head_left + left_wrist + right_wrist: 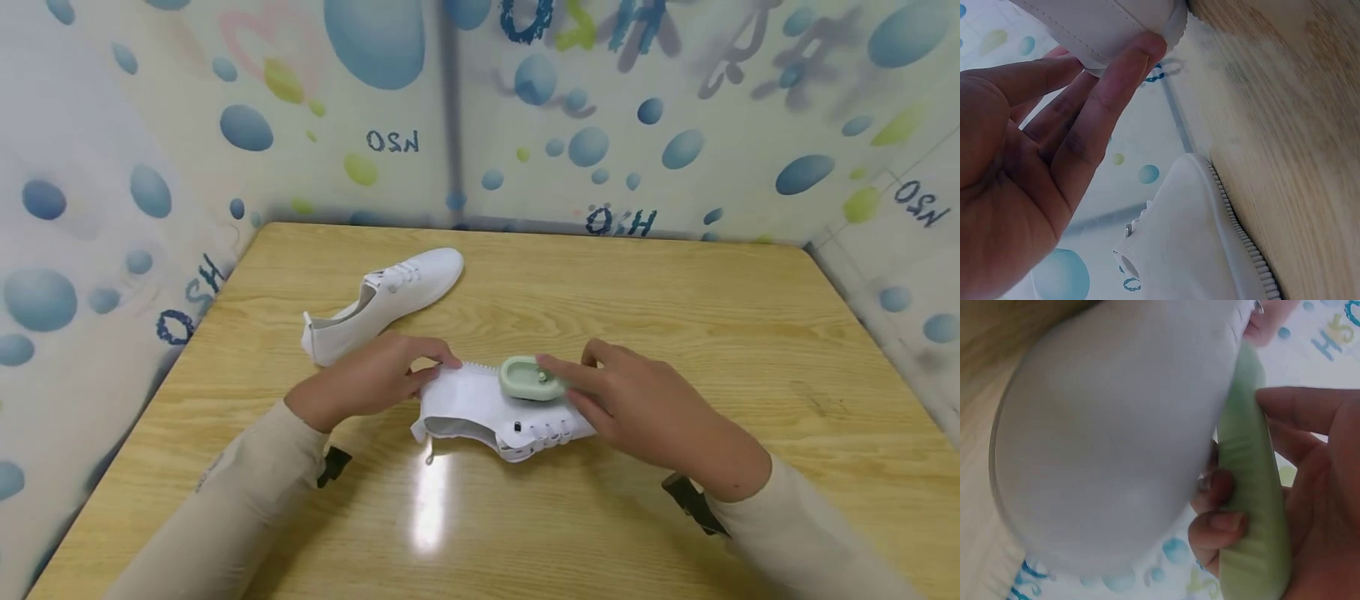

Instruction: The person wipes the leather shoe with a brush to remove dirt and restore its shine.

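Observation:
A white lace-up shoe (461, 400) lies on its side at the middle of the table, its opening facing me. My left hand (378, 377) pinches it near the heel; in the left wrist view thumb and fingers (1107, 94) meet at the shoe's edge. With my right hand (648, 408) I grip a pale green oval brush (517, 379), held against the shoe's side by the sole. Its top is recessed with a small knob, and its underside is hidden. The right wrist view shows fingers curled round the brush (1250, 519) beside the rounded toe (1097, 444).
A second white shoe (423, 283) stands upright behind my left hand, toe pointing back and right. The wooden table (675, 292) meets a wall (480, 133) painted with blue drops at its back. Light glares off the tabletop in front of the held shoe.

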`<control>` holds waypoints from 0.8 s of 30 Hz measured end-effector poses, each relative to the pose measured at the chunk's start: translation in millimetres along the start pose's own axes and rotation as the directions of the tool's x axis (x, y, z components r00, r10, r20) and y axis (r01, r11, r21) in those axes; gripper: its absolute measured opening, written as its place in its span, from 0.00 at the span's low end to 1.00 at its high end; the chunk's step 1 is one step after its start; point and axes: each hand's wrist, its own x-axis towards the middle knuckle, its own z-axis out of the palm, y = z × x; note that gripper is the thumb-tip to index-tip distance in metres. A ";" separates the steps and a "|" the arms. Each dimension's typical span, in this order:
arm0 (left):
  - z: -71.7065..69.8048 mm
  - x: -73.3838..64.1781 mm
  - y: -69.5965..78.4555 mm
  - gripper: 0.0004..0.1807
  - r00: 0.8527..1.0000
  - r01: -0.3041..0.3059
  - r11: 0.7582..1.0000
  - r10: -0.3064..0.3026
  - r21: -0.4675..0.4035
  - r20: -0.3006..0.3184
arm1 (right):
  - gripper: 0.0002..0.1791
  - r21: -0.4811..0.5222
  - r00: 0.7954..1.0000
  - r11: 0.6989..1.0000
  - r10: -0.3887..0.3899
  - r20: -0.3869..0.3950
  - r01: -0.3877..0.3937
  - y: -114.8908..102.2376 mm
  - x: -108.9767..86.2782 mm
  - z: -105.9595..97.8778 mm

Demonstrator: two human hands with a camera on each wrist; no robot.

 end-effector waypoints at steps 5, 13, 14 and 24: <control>0.0 -0.8 0.7 0.13 1.000 0.007 1.000 -0.007 -0.003 0.002 | 0.26 0.012 1.000 1.000 0.019 0.021 -0.019 6.6 -13.4 -14.9; -2.2 1.6 2.1 0.13 1.000 -0.024 1.000 0.024 -0.008 0.003 | 0.23 0.053 1.000 0.999 0.011 -0.022 -0.010 6.9 -18.2 -12.9; -2.6 1.5 1.6 0.12 1.000 -0.024 1.000 0.024 -0.009 0.003 | 0.22 0.058 0.999 0.998 0.007 -0.034 -0.005 5.3 -16.1 -9.7; -3.7 0.2 -0.9 0.12 1.000 -0.024 1.000 0.024 -0.018 0.013 | 0.23 -0.037 0.973 0.992 -0.129 -0.189 0.124 -17.5 6.1 21.2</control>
